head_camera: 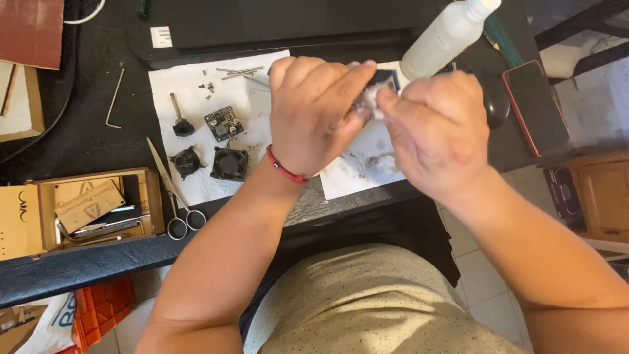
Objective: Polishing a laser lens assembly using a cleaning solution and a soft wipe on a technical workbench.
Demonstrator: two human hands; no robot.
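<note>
Crumpled white wad (pixel 372 99) pinched by right hand (pixel 436 134); left hand (pixel 314 111) grips dark square part (pixel 385 80).

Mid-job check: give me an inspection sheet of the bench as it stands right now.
Surface: black desk with white paper towel, grimy at right.
Job's things: small dark part and white wad pinched between both hands.
Clutter: two small fans, circuit board, screws, scissors, hex key, white bottle, phone, wooden box.
Grippers: left hand, right hand, both gripping.
Cables: white cable.
Surroundings: tiled floor.
</note>
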